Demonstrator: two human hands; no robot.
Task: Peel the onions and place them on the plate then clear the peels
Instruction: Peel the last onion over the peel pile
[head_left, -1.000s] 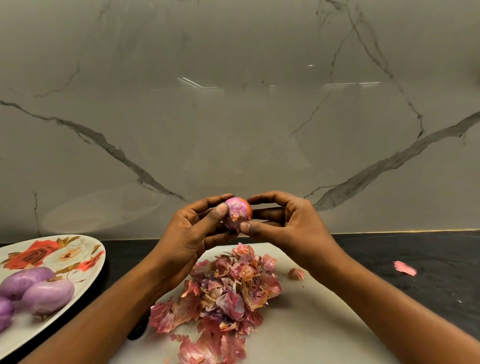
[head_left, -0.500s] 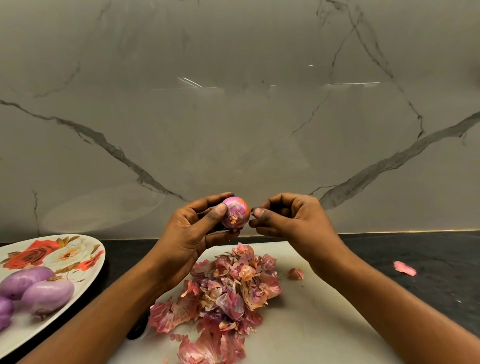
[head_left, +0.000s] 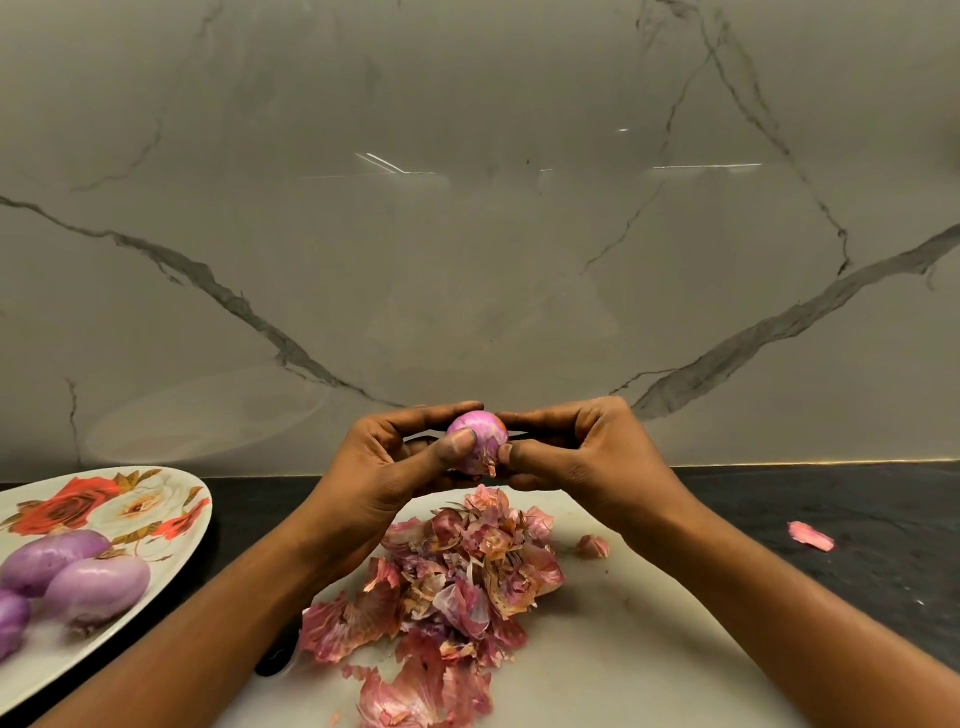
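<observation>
At the far left of my view sits the flowered plate (head_left: 171, 499), resting on the dark desk (head_left: 857, 519) and cut off by the frame edge. I count three peeled onions (head_left: 98, 587) on it, smooth and pale purple, lying close together on its near part; the leftmost one is only partly in view.

Moving right, I see the left hand (head_left: 384, 473) raised above the white cutting board (head_left: 623, 654). Its fingers curl around the back of a small onion (head_left: 475, 434) and its thumb presses on the front, so this hand is closed on the onion. The onion is held in the air between both hands, above the far end of the board, with a shiny purple top and a ragged bit of dry skin hanging at its lower side.

Below the hands, a loose pile of peels (head_left: 467, 577) in pink and brown covers the middle of the board and trails toward its near edge. One small scrap (head_left: 592, 546) lies apart, just right of the pile.

To the right of the onion, the right hand (head_left: 576, 457) meets it from the other side. Its thumb and fingertips are pinched narrowly at the onion's lower right, at the torn skin.

Farther right, a single pink peel piece (head_left: 810, 536) lies on the dark desk, well apart from the board. Behind everything stands a grey marble wall (head_left: 467, 234).
</observation>
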